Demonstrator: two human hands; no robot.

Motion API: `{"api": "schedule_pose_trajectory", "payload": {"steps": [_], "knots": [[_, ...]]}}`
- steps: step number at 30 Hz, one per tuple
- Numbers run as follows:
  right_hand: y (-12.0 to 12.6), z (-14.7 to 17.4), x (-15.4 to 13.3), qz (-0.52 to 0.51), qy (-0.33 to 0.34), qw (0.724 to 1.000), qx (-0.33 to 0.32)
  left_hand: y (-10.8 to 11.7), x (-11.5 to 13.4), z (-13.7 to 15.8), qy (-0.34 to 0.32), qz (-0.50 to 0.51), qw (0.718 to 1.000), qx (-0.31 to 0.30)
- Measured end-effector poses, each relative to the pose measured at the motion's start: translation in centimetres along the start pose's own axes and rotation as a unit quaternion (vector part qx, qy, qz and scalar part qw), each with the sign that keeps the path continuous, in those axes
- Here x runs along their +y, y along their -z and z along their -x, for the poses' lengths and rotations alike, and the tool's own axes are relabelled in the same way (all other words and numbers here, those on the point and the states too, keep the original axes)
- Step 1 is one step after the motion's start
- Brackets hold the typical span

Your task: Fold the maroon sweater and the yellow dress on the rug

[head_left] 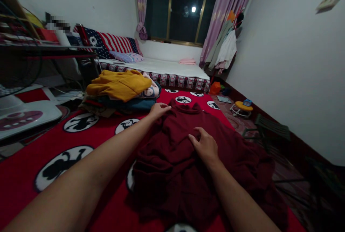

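Note:
A dark maroon long-sleeved top (pixel 185 160) lies spread and wrinkled on a red blanket (pixel 107 142) patterned with black figures in white ovals. Its collar points away from me, toward the window. At the top's left shoulder edge, my left hand (pixel 160 110) has its fingertips closed on the cloth. My right hand (pixel 206 146) hovers over or rests lightly on the chest area, thumb and fingers apart, holding nothing. Just beyond my left hand is a pile of clothes with a mustard-yellow garment (pixel 121 83) on top.
A bed (pixel 159 66) stands under the window. Along the right wall are a yellow-topped stool (pixel 242 107) and a dark folding stool (pixel 272 127). To the left are a cluttered desk (pixel 61 49) and a white and pink plastic item (pixel 27 115). Clothes (pixel 226 52) hang beside the curtain.

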State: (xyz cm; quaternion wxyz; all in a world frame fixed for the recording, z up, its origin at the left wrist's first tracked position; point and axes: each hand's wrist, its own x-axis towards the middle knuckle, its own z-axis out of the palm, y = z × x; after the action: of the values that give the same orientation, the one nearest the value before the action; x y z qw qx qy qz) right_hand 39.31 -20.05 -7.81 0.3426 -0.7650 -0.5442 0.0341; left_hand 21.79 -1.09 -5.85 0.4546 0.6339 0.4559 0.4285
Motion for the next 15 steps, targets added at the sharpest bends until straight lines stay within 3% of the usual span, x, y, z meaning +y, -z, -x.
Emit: {"api": "schedule_pose_trajectory", "payload": {"steps": [4, 8, 11, 15], "knots": [[0.2, -0.2, 0.4, -0.121, 0.021, 0.989, 0.088, -1.7, 1.9, -0.1, 0.015, 0.069, 0.994, -0.084], [0.3, -0.5, 1.2, -0.126, 0.036, 0.982, 0.137, -2.7, 2.1, 0.4, 0.015, 0.104, 0.985, -0.135], [0.2, -0.5, 1.3, -0.134, 0.067, 0.979, 0.136, -1.9, 1.3, 1.5, 0.016, 0.056, 0.989, -0.133], [-0.2, -0.1, 0.8, -0.121, 0.101, 0.985, 0.066, 1.0, 0.8, 5.1, 0.006, -0.058, 0.983, -0.174]]}}
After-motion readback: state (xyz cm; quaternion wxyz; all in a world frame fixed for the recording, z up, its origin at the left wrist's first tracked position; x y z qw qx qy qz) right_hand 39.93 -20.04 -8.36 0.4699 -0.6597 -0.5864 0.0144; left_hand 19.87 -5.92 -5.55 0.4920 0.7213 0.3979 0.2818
